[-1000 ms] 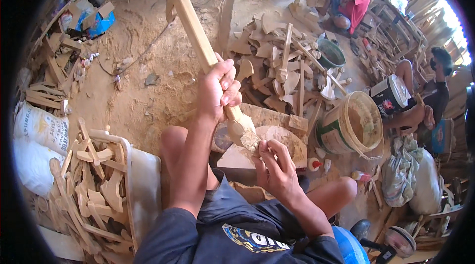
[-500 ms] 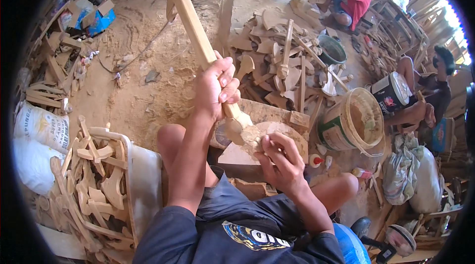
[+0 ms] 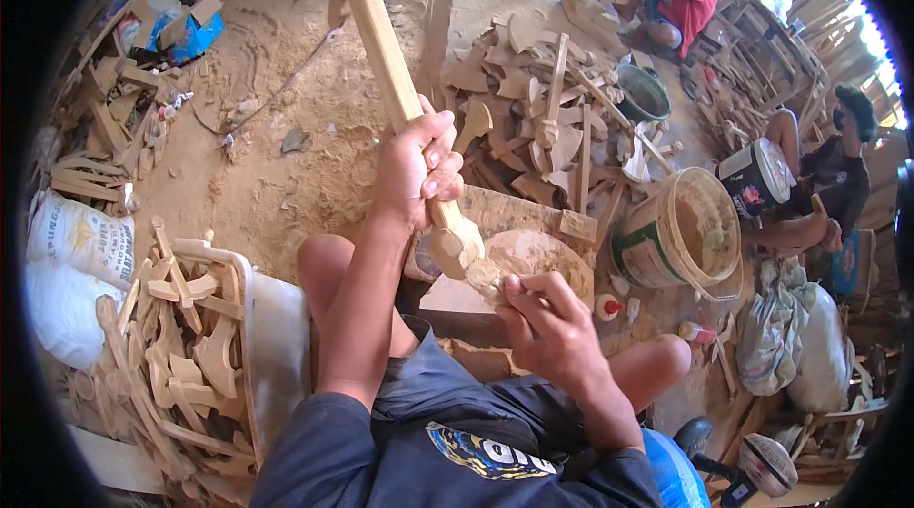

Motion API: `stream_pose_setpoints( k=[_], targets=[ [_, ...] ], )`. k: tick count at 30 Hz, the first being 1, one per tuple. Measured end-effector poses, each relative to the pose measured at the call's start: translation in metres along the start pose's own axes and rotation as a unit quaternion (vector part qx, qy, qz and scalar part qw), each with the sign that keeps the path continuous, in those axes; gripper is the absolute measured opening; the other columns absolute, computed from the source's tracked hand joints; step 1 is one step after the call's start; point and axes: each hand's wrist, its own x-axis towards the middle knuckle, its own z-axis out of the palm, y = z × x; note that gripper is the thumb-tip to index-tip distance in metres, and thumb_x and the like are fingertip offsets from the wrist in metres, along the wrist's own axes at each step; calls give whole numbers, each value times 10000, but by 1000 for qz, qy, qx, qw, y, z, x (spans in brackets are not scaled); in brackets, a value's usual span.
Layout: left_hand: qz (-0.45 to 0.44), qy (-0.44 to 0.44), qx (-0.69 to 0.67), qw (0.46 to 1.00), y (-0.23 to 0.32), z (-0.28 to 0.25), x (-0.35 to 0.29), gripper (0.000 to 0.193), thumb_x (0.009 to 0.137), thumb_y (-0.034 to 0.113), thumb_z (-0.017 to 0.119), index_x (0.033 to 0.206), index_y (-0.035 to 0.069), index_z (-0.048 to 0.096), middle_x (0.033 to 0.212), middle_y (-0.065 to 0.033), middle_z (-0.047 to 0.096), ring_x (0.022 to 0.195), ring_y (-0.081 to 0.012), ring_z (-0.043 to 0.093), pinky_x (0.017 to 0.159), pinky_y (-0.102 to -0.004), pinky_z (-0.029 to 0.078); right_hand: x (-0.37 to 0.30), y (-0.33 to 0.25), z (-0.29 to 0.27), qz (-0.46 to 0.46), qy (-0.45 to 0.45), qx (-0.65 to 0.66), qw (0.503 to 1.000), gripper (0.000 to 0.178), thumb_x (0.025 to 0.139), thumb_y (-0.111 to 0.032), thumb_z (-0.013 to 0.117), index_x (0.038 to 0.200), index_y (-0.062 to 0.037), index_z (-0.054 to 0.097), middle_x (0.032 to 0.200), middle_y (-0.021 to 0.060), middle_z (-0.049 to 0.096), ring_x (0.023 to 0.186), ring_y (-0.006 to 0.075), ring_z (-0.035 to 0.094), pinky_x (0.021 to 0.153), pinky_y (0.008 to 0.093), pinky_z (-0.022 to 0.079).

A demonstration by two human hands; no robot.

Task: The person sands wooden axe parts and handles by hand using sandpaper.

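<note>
My left hand (image 3: 419, 165) is wrapped round the squared shaft of a carved wooden piece (image 3: 388, 56). Its wide curved head reaches the top edge of the picture, and its rounded, rough end points down toward me. At that lower end my right hand (image 3: 552, 332) is closed, thumb and fingertips pinched together against the wood. Whatever those fingertips may hold is too small or hidden to make out. Below the piece, in front of my lap, sits a wooden work block (image 3: 533, 251) with a pale round surface.
On my left stands a white bin (image 3: 278, 337) of carved parts. A pile of wood pieces (image 3: 552, 118) lies ahead. To the right are a dusty bucket (image 3: 647, 241), a small white bottle with a red cap (image 3: 607, 307) and a fan (image 3: 766, 465). Two people sit further off.
The carved piece has tilted slightly, its head shifting right. My right hand has slid a little to the right and down along its lower end; my left grip stays the same.
</note>
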Motion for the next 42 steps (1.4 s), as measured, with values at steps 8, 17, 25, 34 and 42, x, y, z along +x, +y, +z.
stream_pose_setpoints(
  k=[8, 17, 25, 34, 42],
  targets=[
    [-23, -1, -70, 997, -5, -3, 12, 254, 1070, 166, 593, 889, 250, 435, 628, 91, 358, 370, -38, 281, 372, -252, 268, 4, 1, 10, 6, 67, 6, 998, 382, 826, 35, 854, 1199, 34, 774, 1101, 130, 696, 845, 237, 718, 705, 336, 591],
    [24, 9, 55, 998, -4, 9, -3, 263, 1059, 149, 601, 866, 227, 441, 611, 75, 361, 356, -48, 308, 338, -255, 259, -1, 12, -13, 48, -57, 15, 997, 277, 851, -2, 847, 1122, 3, 787, 1075, 124, 708, 806, 230, 719, 698, 357, 600],
    [37, 1, 95, 995, -4, 14, -4, 290, 1060, 146, 601, 842, 232, 430, 597, 75, 356, 338, -51, 299, 320, -259, 259, 7, 25, 1, -26, 47, 61, 997, 363, 855, 1, 858, 1203, -4, 756, 1153, 127, 696, 829, 248, 712, 714, 367, 600],
    [2, -18, 76, 997, -8, 11, -3, 282, 1057, 142, 606, 855, 236, 433, 599, 75, 348, 342, -56, 292, 324, -264, 257, 3, 24, 27, -46, 25, 22, 998, 388, 809, 6, 873, 1177, 23, 750, 1209, 146, 659, 903, 268, 691, 771, 391, 584],
    [19, -17, 3, 1000, 9, 0, -6, 244, 1021, 118, 644, 871, 188, 465, 617, 55, 374, 376, -60, 323, 339, -264, 278, 4, 20, 5, -59, 53, 55, 995, 365, 797, 26, 863, 1146, 19, 758, 1168, 129, 713, 846, 263, 697, 733, 384, 584]
  ],
)
